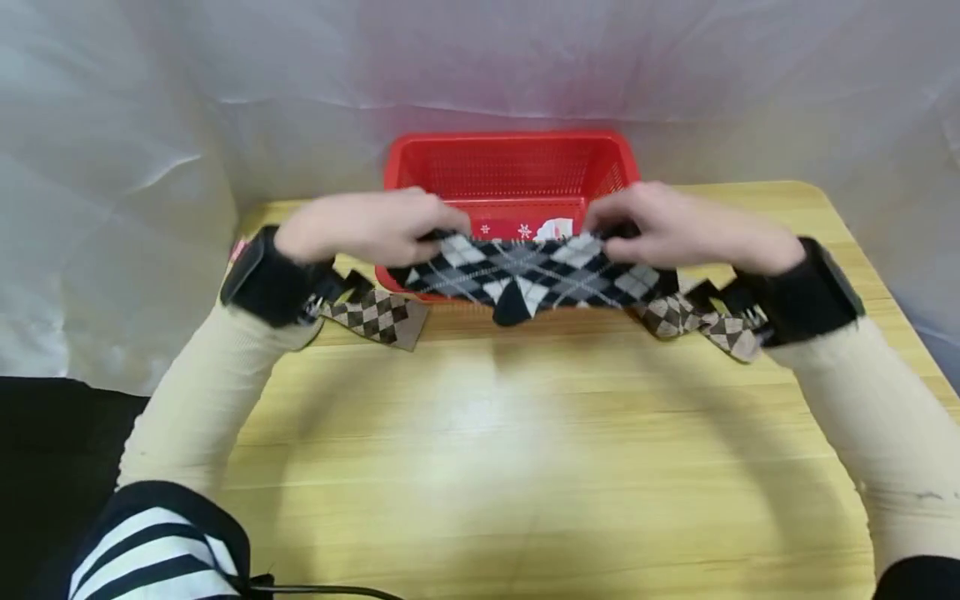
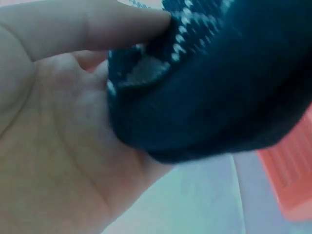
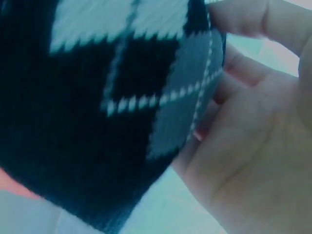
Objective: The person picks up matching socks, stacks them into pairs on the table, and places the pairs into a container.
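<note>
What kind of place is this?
Probably a little indoor work corner: pale sheeting hangs around a wooden table, and the table has a red basket and argyle socks on it.

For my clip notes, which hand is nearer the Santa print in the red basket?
Right. In the head view, the right hand is just right of the Santa print; the left hand is farther off, to its left.

Cream slvs (image 1: 202, 400) w/ blk wristbands (image 1: 262, 279)
</note>
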Action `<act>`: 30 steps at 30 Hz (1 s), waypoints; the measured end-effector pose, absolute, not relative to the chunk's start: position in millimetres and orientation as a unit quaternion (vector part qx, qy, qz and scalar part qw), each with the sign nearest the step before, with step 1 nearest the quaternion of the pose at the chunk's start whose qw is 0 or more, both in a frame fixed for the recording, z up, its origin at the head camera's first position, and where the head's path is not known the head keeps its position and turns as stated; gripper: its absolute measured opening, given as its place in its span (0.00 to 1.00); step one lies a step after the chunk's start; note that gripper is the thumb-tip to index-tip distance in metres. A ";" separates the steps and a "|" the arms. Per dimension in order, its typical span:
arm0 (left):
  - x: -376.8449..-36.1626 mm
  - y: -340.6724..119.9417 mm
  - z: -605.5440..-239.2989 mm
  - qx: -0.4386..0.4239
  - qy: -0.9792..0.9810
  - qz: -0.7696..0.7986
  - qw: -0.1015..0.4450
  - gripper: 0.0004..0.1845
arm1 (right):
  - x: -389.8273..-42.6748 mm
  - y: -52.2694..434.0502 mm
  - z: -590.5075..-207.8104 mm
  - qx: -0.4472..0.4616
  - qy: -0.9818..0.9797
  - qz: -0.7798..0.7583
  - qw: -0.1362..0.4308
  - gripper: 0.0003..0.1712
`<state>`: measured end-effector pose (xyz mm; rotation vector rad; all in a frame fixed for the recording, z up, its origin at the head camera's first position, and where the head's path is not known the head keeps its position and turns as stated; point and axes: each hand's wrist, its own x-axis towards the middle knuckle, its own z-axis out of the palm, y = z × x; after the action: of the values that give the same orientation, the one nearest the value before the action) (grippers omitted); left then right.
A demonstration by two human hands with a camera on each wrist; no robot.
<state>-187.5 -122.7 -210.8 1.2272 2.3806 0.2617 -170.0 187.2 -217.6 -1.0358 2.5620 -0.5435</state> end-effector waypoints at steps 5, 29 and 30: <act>-247.9 -105.5 -207.9 0.395 0.881 0.020 0.259 0.14 | -229.6 175.3 -211.9 -0.328 0.918 -0.122 0.188 0.12; -271.9 -66.8 -284.9 0.206 0.974 0.019 0.093 0.07 | -321.9 141.7 -302.7 0.017 0.903 -0.138 0.406 0.21; -272.0 -67.3 -287.0 0.204 0.974 0.025 0.092 0.07 | -320.7 141.5 -303.3 0.015 0.904 -0.137 0.404 0.21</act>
<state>-272.0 -67.3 -287.0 0.6062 2.8941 0.0736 -320.7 141.5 -303.3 0.0386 2.2829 -0.3461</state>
